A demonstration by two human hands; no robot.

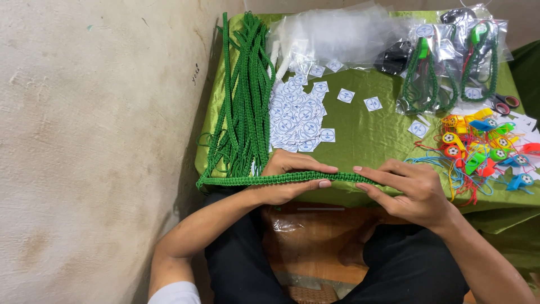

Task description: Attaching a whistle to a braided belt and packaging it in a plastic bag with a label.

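Observation:
A green braided cord (pixel 236 180) lies stretched along the near edge of the table. My left hand (pixel 289 177) grips it around the middle, fingers curled over the top. My right hand (pixel 408 188) holds its right end, fingers pinched flat on the braid. Both hands rest against the green tablecloth (pixel 365 129). A bundle of several more green braided cords (pixel 244 95) lies on the table's left side, reaching from the far edge down to the held cord.
Small square white stickers (pixel 298 115) are heaped mid-table. Clear plastic bags (pixel 332 36) lie at the back. Bagged green cords (pixel 450 67) sit far right, colourful plastic whistles on strings (pixel 484 146) below them, scissors (pixel 503 102) beside. A rough wall (pixel 95 141) stands to the left.

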